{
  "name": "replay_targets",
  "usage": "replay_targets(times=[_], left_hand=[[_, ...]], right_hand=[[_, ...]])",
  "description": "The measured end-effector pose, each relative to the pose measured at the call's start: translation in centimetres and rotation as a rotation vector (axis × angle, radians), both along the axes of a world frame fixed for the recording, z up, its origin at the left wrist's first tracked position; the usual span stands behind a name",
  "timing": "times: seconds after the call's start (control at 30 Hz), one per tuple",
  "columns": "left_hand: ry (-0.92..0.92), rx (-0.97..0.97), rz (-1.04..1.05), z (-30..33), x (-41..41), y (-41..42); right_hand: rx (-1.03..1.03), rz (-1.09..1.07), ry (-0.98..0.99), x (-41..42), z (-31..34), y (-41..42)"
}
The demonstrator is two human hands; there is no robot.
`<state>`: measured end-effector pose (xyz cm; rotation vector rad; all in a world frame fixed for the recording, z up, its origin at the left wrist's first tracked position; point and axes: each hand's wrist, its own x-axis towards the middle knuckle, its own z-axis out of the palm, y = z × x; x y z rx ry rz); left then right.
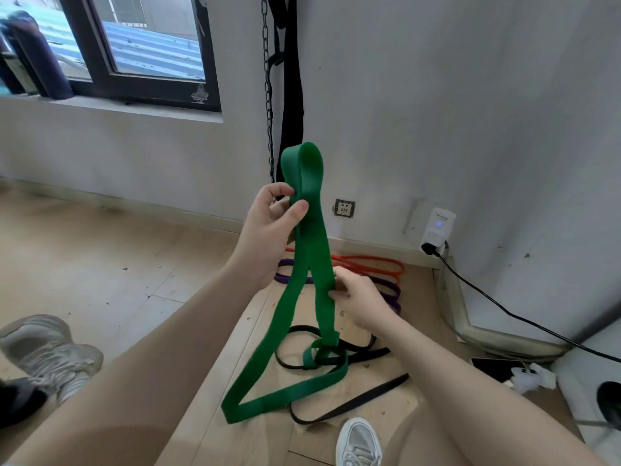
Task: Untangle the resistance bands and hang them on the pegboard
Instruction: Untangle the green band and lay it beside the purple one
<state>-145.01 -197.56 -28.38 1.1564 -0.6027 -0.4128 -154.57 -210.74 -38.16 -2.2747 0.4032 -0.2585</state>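
A wide green resistance band [304,250] hangs in front of me, its top folded into a loop above my left hand [272,227], which pinches it near the top. My right hand [359,297] grips one strand lower down. Near the floor the green band is knotted around a thin black band [339,359] that lies in loops on the wood floor. An orange band [373,264] and a purple band [389,290] lie on the floor by the wall behind my hands. No pegboard is in view.
A black chain [268,95] and a black strap [291,95] hang on the wall ahead. A white plug-in device [438,227] with a black cable sits at right. A phone [497,368] lies on the floor. My shoes [359,442] and another person's shoe [50,351] are close by.
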Motion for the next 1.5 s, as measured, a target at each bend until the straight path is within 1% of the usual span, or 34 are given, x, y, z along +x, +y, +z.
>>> replay_targets(times=[0.03, 0.07, 0.13, 0.17, 0.2, 0.27, 0.3, 0.33, 0.37, 0.4, 0.43, 0.47, 0.53, 0.57, 0.6, 0.67, 0.7, 0.73, 0.83, 0.93, 0.97, 1.03, 1.1, 1.17, 1.23, 1.33, 1.4, 1.5], left_hand=[[0.017, -0.007, -0.001, -0.4, 0.4, 0.3], [0.019, 0.0, 0.001, -0.9, 0.9, 0.8], [-0.031, 0.101, 0.02, -2.9, 2.1, 2.4], [-0.076, 0.214, 0.027, -4.3, 2.8, 3.3], [-0.136, 0.377, 0.037, -6.1, 3.5, 4.4], [-0.29, 0.803, 0.056, -9.4, 4.9, 6.6], [-0.355, 0.994, 0.059, -10.7, 5.3, 7.3], [-0.4, 1.115, 0.068, -11.4, 5.4, 7.7], [-0.424, 1.144, 0.089, -11.5, 5.3, 7.6], [-0.449, 1.099, 0.11, -11.0, 4.9, 7.0], [-0.47, 1.008, 0.12, -10.1, 4.2, 6.1], [-0.466, 0.896, 0.094, -8.9, 3.4, 5.1], [-0.418, 0.676, -0.035, -6.6, 1.4, 3.0], [-0.383, 0.585, -0.092, -5.9, 0.6, 2.1], [-0.349, 0.512, -0.116, -5.4, 0.0, 1.5], [-0.282, 0.418, -0.061, -5.1, -0.3, 0.7], [-0.268, 0.399, -0.016, -5.0, -0.2, 0.5], [-0.275, 0.393, 0.008, -4.9, -0.2, 0.3], [-0.306, 0.375, -0.02, -4.7, -1.0, -0.3], [-0.273, 0.309, -0.008, -4.1, -2.3, -0.6], [-0.251, 0.284, 0.011, -3.9, -2.4, -0.6], [-0.224, 0.26, 0.027, -2.9, -2.6, -0.8], [-0.229, 0.239, 0.012, -1.3, -2.6, -1.4], [-0.211, 0.177, -0.008, 0.3, -2.2, -2.2], [-0.219, 0.155, 0.003, 1.6, -1.8, -2.9], [-0.335, 0.246, 0.098, 2.4, -1.5, -4.0], [-0.345, 0.208, 0.128, 3.7, -1.3, -4.7], [-0.391, 0.125, 0.138, 7.1, -0.5, -5.7]], right_hand=[[-0.102, -0.077, -0.018, 0.1, 0.1, -0.3], [-0.156, -0.157, -0.046, 0.1, 0.6, -0.6], [-0.219, -0.291, -0.115, 0.1, 2.1, -1.4], [-0.264, -0.334, -0.15, 0.0, 2.9, -2.0], [-0.308, -0.364, -0.182, 0.0, 3.8, -2.7], [-0.345, -0.393, -0.24, 0.0, 5.4, -3.8], [-0.341, -0.368, -0.264, 0.0, 6.0, -4.1], [-0.354, -0.301, -0.278, 0.1, 6.4, -4.0], [-0.386, -0.206, -0.263, 0.1, 6.7, -3.5], [-0.412, -0.107, -0.239, 0.2, 6.8, -2.7], [-0.419, -0.03, -0.222, 0.4, 6.6, -1.8], [-0.411, 0.02, -0.226, 0.6, 6.5, -1.0], [-0.357, 0.047, -0.271, 1.0, 6.4, 0.2], [-0.291, 0.034, -0.298, 1.1, 6.7, 0.5], [-0.181, 0.006, -0.327, 1.2, 7.0, 0.5], [0.098, -0.056, -0.382, 1.0, 7.5, 0.2], [0.214, -0.056, -0.398, 0.7, 7.7, 0.1], [0.282, -0.033, -0.402, 0.3, 7.8, 0.2], [0.366, 0.048, -0.396, -0.5, 8.2, 0.3], [0.577, 0.117, -0.407, -0.9, 8.8, -0.1], [0.584, 0.133, -0.396, -0.9, 9.1, -0.2], [0.463, 0.104, -0.404, -0.7, 10.0, -0.2], [0.392, 0.028, -0.483, -0.3, 11.3, -0.1], [0.391, -0.04, -0.568, 0.2, 13.2, -0.2], [0.417, -0.095, -0.642, 0.8, 15.4, -0.4], [0.47, -0.136, -0.715, 1.5, 18.6, -0.5], [0.526, -0.154, -0.763, 2.0, 20.6, -0.7], [0.692, -0.159, -0.867, 2.6, 23.8, -1.0]])
